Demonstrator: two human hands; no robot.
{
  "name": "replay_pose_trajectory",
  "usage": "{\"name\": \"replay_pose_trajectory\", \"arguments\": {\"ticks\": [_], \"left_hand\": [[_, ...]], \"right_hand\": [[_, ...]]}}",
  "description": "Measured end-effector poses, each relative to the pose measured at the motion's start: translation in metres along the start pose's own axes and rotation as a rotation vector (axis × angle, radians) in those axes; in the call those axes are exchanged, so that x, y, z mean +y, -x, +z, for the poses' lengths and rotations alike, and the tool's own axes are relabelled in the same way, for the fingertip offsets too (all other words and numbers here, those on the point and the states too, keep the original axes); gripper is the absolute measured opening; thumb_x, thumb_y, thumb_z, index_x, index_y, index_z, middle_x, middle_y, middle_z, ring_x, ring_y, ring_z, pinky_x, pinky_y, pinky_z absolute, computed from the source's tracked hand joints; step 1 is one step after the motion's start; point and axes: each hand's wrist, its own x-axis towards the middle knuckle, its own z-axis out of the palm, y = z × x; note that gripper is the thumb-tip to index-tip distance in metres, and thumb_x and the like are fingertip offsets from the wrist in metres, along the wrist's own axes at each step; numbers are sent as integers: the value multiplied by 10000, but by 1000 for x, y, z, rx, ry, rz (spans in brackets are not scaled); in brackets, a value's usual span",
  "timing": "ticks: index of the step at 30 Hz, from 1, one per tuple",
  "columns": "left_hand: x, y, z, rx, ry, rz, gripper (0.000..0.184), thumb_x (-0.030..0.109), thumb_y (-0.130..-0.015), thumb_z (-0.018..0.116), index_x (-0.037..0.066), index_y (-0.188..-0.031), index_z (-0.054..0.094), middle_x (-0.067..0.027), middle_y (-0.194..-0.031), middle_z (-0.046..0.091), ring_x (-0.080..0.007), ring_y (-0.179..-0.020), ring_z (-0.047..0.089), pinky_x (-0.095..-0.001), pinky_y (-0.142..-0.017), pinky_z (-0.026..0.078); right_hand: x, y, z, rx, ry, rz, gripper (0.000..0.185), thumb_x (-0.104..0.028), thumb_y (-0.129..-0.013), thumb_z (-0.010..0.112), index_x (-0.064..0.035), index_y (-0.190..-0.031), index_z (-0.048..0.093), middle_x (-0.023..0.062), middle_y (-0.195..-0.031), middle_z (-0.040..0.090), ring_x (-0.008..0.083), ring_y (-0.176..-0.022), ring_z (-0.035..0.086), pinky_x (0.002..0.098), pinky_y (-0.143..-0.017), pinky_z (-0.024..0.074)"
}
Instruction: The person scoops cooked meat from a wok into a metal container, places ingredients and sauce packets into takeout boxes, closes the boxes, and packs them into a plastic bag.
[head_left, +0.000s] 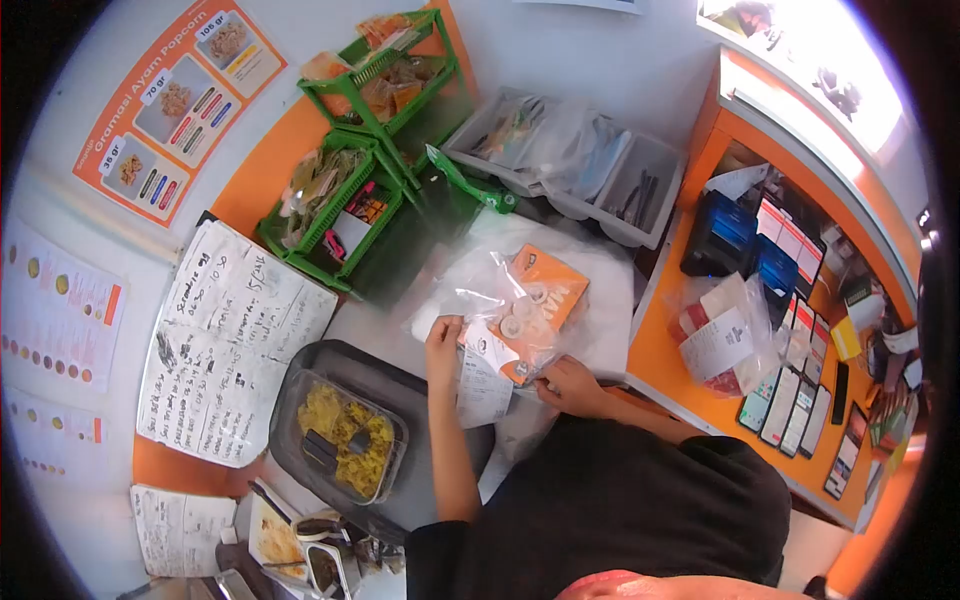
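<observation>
A clear plastic bag [460,272] lies over an orange-and-white printed box [540,300] in front of me; the box appears to be inside it. My left hand [443,340] pinches the bag's left edge, fingers closed. At the lower right corner, my right hand [572,386] has its fingers closed on the same bag. A printed receipt [483,392] hangs just below the box, close to my left wrist. White plastic sheets or bags [605,290] are stacked under and behind the box.
Left of my arm, a clear container [400,440] with yellow food sits on a dark tray [440,395]. Green racks [375,150] with packets and a grey divided bin [640,235] stand behind. On the orange counter [660,345] are several phones [780,405] and a bagged red item [715,340].
</observation>
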Motion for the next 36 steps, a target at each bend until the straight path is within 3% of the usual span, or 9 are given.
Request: {"name": "replay_pose_trajectory", "arguments": {"ticks": [4, 9, 14, 17, 20, 23, 27, 30, 36], "left_hand": [[19, 3, -2, 21, -132, -303, 132, 162, -822, 520, 49, -855, 579, 53, -703, 514, -34, -648, 429, -178, -528, 285], [-67, -9, -32, -11, -582, 92, 195, 154, -814, 524, 22, -957, 539, -27, -803, 555, -89, -711, 487, -240, -638, 391], [52, -9, -6, 85, -524, -13, 255, 198, -813, 550, 14, -986, 520, -37, -849, 551, -120, -807, 516, -241, -719, 405], [85, 2, 20, -69, -94, 149, 315, 230, -792, 587, 15, -1012, 517, -17, -852, 554, -106, -802, 513, -234, -711, 411], [98, 5, 41, -356, -23, 191, 317, 215, -775, 615, 20, -1011, 533, -8, -865, 557, -84, -770, 516, -216, -682, 420], [109, 5, 56, -312, -304, -106, 307, 196, -752, 642, 21, -987, 549, -25, -864, 565, -80, -714, 519, -206, -635, 427], [74, -15, 57, -236, -216, -4, 268, 189, -733, 661, 21, -917, 565, -23, -789, 568, -64, -661, 502, -210, -539, 411], [73, -15, 57, -219, -230, -31, 227, 213, -743, 648, 7, -813, 583, -13, -683, 561, -60, -598, 489, -215, -487, 387], [73, -9, 58, -96, -205, -159, 270, 217, -763, 617, 10, -600, 554, 14, -531, 501, -52, -476, 428, -226, -416, 322]], "right_hand": [[14, -7, -20, -28, -125, -71, 102, -75, -669, 605, -54, -751, 546, 81, -703, 555, 254, -644, 523, 338, -611, 413], [24, -43, -59, 498, -146, 34, 142, -44, -647, 615, -57, -775, 557, 102, -743, 546, 271, -704, 503, 338, -644, 400], [13, -113, -92, 216, -111, -58, 170, -62, -645, 598, -69, -809, 555, 70, -839, 546, 249, -795, 486, 331, -706, 366], [25, -119, -78, 86, -149, 24, 159, -79, -652, 591, -80, -807, 557, 47, -820, 546, 233, -774, 488, 326, -700, 351], [34, -120, -71, 62, -189, 87, 143, -75, -653, 584, -84, -793, 558, 41, -775, 546, 219, -733, 492, 323, -679, 346], [31, -119, -72, 58, -220, 98, 148, -74, -645, 597, -85, -788, 559, 46, -735, 545, 219, -707, 497, 320, -677, 348], [30, -121, -73, 71, -484, 181, 172, -103, -622, 645, -101, -775, 566, 24, -750, 545, 212, -721, 493, 318, -690, 348], [31, -117, -67, 267, -43, -64, 182, -140, -598, 683, -126, -750, 584, -7, -782, 534, 193, -738, 478, 329, -703, 345], [13, -126, -72, 211, 165, -71, 129, -197, -612, 678, -162, -715, 607, -29, -783, 496, 168, -756, 459, 336, -745, 311]]}}
